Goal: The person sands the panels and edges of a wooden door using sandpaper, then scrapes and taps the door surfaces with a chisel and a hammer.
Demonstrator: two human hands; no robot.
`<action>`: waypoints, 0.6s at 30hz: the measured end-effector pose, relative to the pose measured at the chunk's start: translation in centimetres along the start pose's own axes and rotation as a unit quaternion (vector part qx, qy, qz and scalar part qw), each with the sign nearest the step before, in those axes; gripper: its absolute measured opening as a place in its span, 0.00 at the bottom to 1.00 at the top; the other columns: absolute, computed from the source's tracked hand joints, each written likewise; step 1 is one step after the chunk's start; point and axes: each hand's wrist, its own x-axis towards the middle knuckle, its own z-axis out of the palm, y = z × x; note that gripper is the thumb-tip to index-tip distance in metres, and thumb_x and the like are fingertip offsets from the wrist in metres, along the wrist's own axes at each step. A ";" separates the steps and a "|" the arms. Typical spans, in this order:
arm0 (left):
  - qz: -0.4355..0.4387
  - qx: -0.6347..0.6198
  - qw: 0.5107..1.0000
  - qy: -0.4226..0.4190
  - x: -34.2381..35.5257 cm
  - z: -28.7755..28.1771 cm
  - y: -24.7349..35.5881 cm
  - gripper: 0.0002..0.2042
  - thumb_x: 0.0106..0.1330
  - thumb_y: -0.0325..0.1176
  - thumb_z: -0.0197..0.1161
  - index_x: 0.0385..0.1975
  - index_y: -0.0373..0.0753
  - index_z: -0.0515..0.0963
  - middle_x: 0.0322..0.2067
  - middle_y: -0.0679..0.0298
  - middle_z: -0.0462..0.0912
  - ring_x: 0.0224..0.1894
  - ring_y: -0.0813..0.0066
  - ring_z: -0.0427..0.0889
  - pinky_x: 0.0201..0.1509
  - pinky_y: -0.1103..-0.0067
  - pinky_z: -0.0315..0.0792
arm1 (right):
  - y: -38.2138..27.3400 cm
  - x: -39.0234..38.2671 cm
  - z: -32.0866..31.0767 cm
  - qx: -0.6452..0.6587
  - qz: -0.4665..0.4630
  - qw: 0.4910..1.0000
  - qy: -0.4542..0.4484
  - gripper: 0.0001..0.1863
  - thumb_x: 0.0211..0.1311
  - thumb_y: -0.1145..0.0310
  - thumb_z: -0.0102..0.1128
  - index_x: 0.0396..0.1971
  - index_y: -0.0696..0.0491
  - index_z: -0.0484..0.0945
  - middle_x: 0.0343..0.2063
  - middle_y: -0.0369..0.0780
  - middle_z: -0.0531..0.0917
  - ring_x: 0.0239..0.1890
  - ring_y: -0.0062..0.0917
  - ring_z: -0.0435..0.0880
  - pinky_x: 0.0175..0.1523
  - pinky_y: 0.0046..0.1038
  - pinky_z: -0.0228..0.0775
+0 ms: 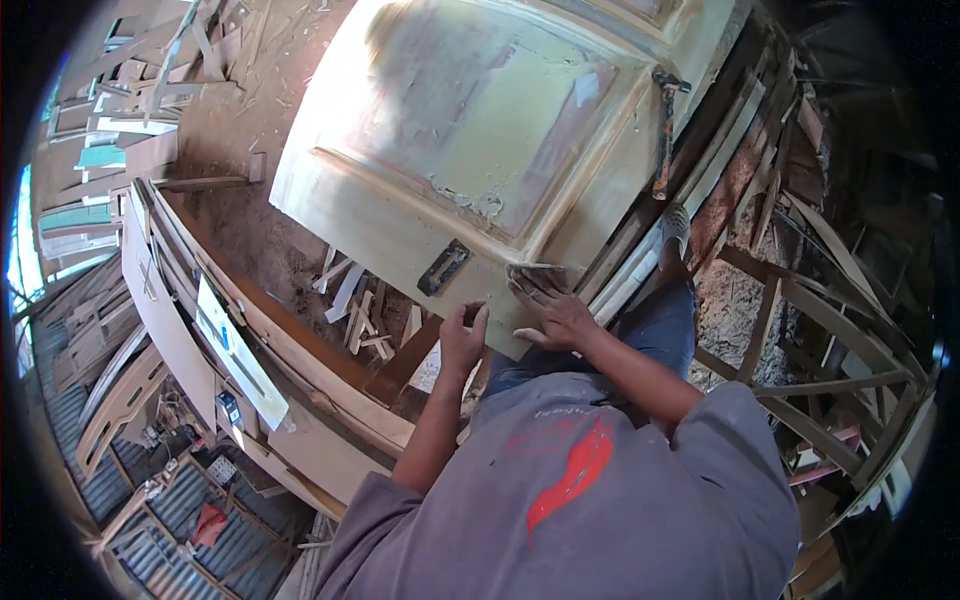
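Observation:
A pale wooden panelled door (385, 215) lies before me, with light filler smeared over its panel and mouldings. Near its closest corner, my right hand (553, 312) presses down with the fingers extended over a thin dusty pad, apparently folded sandpaper (540, 267). The thumb sticks out to the side. My left hand (464, 336) hovers at the door's near edge, its fingers loosely curled and apart from the thumb, with nothing visible in it. Just beyond that hand, a dark flat rectangular piece (443, 267) rests on the door.
A hammer (665, 135) lies along the door's right side. Stacked boards (715, 150) run beneath that edge. To the left stand long leaning panels (165, 290), with wood offcuts (365, 325) on the floor between. A wooden frame (810, 300) stands at the right.

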 end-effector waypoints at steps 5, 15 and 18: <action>-0.006 -0.030 0.999 0.029 -1.6 0.5 -1.7 0.11 0.76 0.33 0.71 0.49 0.31 0.86 0.39 0.54 0.93 0.40 0.70 0.92 0.50 0.73 0.84 | -1.3 5.9 1.1 0.007 -0.002 0.999 -0.049 0.46 0.77 0.37 0.55 0.83 0.53 0.63 0.85 0.45 0.61 0.87 0.39 0.56 0.91 0.44 0.38; -0.019 -0.036 0.999 0.024 -2.1 0.5 -1.4 0.12 0.77 0.34 0.71 0.52 0.31 0.86 0.41 0.53 0.93 0.42 0.69 0.92 0.50 0.72 0.84 | -1.1 2.7 1.2 -0.009 -0.027 0.999 -0.043 0.45 0.77 0.38 0.56 0.81 0.55 0.66 0.83 0.47 0.65 0.87 0.40 0.56 0.90 0.44 0.42; 0.008 -0.001 1.000 0.018 -1.5 1.1 0.2 0.12 0.77 0.34 0.71 0.51 0.32 0.86 0.41 0.53 0.93 0.42 0.67 0.93 0.50 0.72 0.84 | -0.6 4.0 2.2 -0.059 -0.041 0.997 -0.022 0.46 0.76 0.35 0.56 0.81 0.53 0.68 0.83 0.47 0.66 0.86 0.41 0.59 0.90 0.43 0.44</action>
